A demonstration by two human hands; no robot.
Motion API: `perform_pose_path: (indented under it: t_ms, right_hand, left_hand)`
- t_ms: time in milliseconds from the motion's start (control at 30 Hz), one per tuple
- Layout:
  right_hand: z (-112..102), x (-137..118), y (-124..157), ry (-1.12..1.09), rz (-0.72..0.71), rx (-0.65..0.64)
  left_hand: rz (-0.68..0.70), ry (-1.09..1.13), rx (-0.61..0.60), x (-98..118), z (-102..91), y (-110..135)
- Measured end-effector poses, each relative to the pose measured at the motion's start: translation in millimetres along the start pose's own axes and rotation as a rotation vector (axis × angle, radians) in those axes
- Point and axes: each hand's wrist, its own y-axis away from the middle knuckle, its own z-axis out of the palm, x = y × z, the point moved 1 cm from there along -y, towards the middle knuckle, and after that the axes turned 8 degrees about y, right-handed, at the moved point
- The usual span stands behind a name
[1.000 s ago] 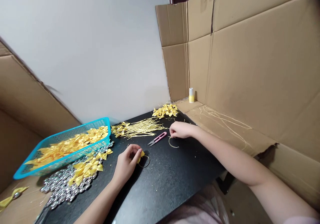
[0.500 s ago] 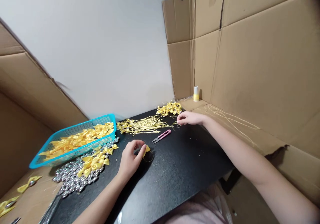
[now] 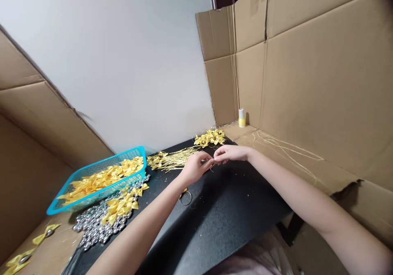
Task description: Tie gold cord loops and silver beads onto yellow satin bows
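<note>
At centre, a black speckled counter [image 3: 233, 213] amid brown cardboard walls [image 3: 322, 82]; lower left, a turquoise plastic basket [image 3: 92, 197] of yellow satin bows [image 3: 101, 179]; left hand [image 3: 195, 168] and right hand [image 3: 230, 154] pinched, contents unclear.

Matt black bench [image 3: 233, 209] beneath the left hand [image 3: 195, 169] and right hand [image 3: 231, 153]; leftward, glossy satin bows [image 3: 101, 179] (cloth) in a plastic mesh basket [image 3: 92, 196]; rightward, matt cardboard [image 3: 322, 82].

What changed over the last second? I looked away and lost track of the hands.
The left hand let go of the small bow, which lies on the black table, and moved forward to meet the right hand beside the gold strands. The blue basket and silver pieces stayed put.
</note>
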Motion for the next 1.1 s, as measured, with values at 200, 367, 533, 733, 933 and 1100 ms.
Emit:
perform_pose_path:
  t_ms: [200,367,533,733,933,1100]
  right_hand:
    - [-14,6,1,-0.048,0.002,0.075]
    - [-44,21,7,0.002,0.01,0.25]
    - [-73,34,23,0.099,0.009,0.384]
    - [-86,40,32,0.194,0.022,0.449]
    - [-83,42,27,0.302,0.079,0.519]
    - [-83,39,27,0.323,0.1,0.502]
  left_hand:
    - [-0.093,0.118,-0.112,-6,-9.2,-30]
    - [-0.102,0.061,-0.161,-4,-10.5,-77]
    - [-0.066,-0.021,-0.192,9,-12.2,-113]
    - [-0.091,-0.071,-0.273,25,-24.2,-127]
    - [-0.209,-0.057,-0.362,29,-34.1,-139]
    - [-0.321,0.018,-0.428,32,-51.1,-147]
